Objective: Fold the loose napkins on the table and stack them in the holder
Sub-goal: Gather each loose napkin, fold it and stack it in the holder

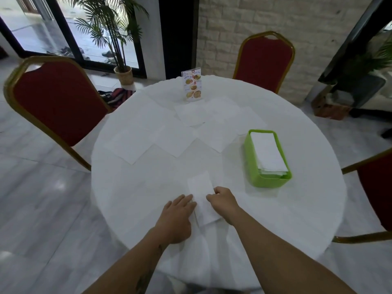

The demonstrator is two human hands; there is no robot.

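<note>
Head view: L hand [177, 217] grip flat on folded napkin [201, 194]; R hand [223, 199] grip pinching it.

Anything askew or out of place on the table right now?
Nothing stands out. The folded napkin lies flat under both hands, the unfolded napkins lie spread out flat, and the stack in the green holder looks tidy.

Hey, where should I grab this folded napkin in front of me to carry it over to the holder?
Pinch the folded napkin along its right long edge, coming from the right where the right hand already sits. It lies flat and narrow, and the green holder is on that side.
</note>
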